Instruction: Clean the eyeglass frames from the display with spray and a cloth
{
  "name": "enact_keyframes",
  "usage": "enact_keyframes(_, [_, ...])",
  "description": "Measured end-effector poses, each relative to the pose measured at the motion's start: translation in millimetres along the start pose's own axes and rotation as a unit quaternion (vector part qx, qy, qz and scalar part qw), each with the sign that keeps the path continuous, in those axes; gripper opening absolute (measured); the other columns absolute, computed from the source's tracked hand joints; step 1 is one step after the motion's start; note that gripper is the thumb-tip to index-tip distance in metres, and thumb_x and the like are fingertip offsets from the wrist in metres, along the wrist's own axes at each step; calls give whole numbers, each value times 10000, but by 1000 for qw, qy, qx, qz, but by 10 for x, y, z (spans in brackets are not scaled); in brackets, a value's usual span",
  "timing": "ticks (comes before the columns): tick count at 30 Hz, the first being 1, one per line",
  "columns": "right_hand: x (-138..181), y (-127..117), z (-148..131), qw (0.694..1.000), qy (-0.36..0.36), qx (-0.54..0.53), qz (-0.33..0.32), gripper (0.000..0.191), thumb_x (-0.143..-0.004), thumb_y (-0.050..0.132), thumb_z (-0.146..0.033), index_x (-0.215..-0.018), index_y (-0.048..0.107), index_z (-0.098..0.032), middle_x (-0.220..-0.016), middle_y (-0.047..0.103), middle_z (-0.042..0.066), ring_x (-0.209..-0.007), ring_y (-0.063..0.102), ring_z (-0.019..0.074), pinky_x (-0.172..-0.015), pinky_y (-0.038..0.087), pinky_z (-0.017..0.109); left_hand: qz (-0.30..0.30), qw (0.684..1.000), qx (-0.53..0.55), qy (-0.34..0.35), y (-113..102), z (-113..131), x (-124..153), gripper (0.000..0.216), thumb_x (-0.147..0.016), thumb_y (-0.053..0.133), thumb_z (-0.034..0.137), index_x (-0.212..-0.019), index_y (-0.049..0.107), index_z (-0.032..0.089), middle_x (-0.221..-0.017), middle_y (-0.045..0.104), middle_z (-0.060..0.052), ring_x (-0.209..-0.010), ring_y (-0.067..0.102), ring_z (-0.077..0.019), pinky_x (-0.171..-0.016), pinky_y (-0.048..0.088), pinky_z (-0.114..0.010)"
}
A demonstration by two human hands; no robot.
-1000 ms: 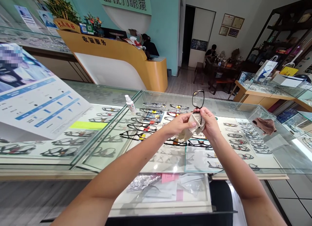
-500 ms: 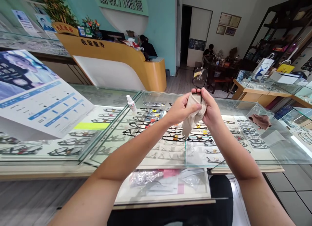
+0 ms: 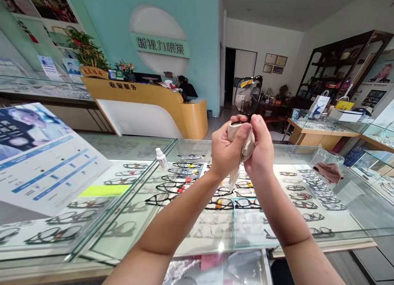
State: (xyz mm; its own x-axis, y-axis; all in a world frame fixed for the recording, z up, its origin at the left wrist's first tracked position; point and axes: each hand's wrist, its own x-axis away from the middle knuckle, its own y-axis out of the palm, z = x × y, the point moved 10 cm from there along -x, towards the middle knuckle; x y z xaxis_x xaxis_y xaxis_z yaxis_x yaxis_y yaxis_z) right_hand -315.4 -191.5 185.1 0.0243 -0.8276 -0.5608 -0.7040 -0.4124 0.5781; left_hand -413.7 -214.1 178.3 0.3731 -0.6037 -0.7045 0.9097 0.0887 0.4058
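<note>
Both of my hands are raised together above the glass display counter (image 3: 277,153). My left hand (image 3: 226,151) is closed around a beige cleaning cloth (image 3: 243,149), which hangs down between the palms. My right hand (image 3: 261,147) is closed against the cloth and the lower part of a pair of black-framed glasses (image 3: 248,95). One lens of the glasses stands up above my fingertips; the other lens is hidden in the cloth.
Rows of spectacle frames (image 3: 172,180) lie under the counter glass. A small white spray bottle (image 3: 161,158) stands on the counter to the left, near a tilted poster board (image 3: 46,162). A brown cloth (image 3: 329,171) lies at the right. A person (image 3: 186,88) sits behind the yellow reception desk (image 3: 147,106).
My hands have lifted the glasses and cloth from just above the counter up to eye level, and the view has tilted upward with them.
</note>
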Motion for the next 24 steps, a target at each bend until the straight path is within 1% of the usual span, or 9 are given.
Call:
enact_keyframes(3, [-35,-20,38,1000,8,-12,0,300,-855,785,-359,-759,531,-229,-782,625,-39,-990,729,172,-997,617,299,13,1000,-4,-13,-21,-91,-4,501,-855,787,688,-925,787,192,-879,752,-30,-753,670,-126,-706,555,-231])
enact_keyframes(5, [-57,-46,28,1000,3,-17,4,294,-855,783,-349,-760,532,-229,-783,630,-41,-977,731,166,-991,614,289,-12,1000,-5,-21,16,-113,-29,536,-877,740,721,-911,779,188,-851,738,-28,-764,664,-127,-720,549,-226])
enact_keyframes(8, [-108,-120,11,1000,-4,-18,13,256,-862,794,-329,-793,569,-230,-811,657,-42,-974,735,153,-959,613,256,-102,994,-7,-47,118,-129,-88,566,-893,708,739,-947,777,179,-851,726,-31,-786,658,-136,-735,546,-230])
enact_keyframes(12, [-205,-259,64,999,22,-28,38,175,-885,792,-302,-852,636,-231,-883,711,-21,-991,739,155,-930,623,250,-240,964,-6,-115,212,-204,-103,517,-914,746,656,-1096,777,173,-952,745,-53,-872,685,-172,-804,565,-264])
enact_keyframes(15, [-235,-292,176,996,73,-32,47,191,-914,780,-357,-873,646,-227,-920,734,9,-988,744,185,-938,640,307,-283,949,-3,-140,211,-269,-95,494,-877,831,552,-1186,760,173,-1039,761,-72,-940,712,-205,-852,578,-291])
enact_keyframes(16, [-231,-286,205,995,84,-37,48,202,-919,778,-374,-879,646,-226,-931,738,14,-988,745,191,-946,642,320,-279,951,-4,-136,198,-281,-103,505,-857,859,522,-1207,752,175,-1060,765,-77,-952,717,-212,-858,580,-294])
enact_keyframes(18, [-208,-263,244,993,91,-49,53,213,-927,772,-391,-889,643,-227,-956,741,14,-1003,745,191,-970,637,329,-243,963,-9,-116,154,-299,-131,528,-821,897,490,-1217,741,177,-1062,772,-79,-940,722,-213,-843,581,-292])
enact_keyframes(21, [-154,-209,296,993,92,-58,55,209,-936,763,-388,-895,633,-230,-973,736,5,-1034,744,181,-986,628,317,-161,983,-21,-82,72,-312,-152,496,-777,928,505,-1105,751,177,-955,767,-50,-828,704,-179,-765,571,-269])
enact_keyframes(24, [-117,-158,329,994,86,-47,44,191,-934,756,-365,-881,631,-229,-970,732,-2,-1057,743,174,-984,621,295,-87,995,-21,-53,10,-295,-137,474,-790,901,572,-1000,747,176,-872,746,-25,-742,663,-142,-704,550,-248])
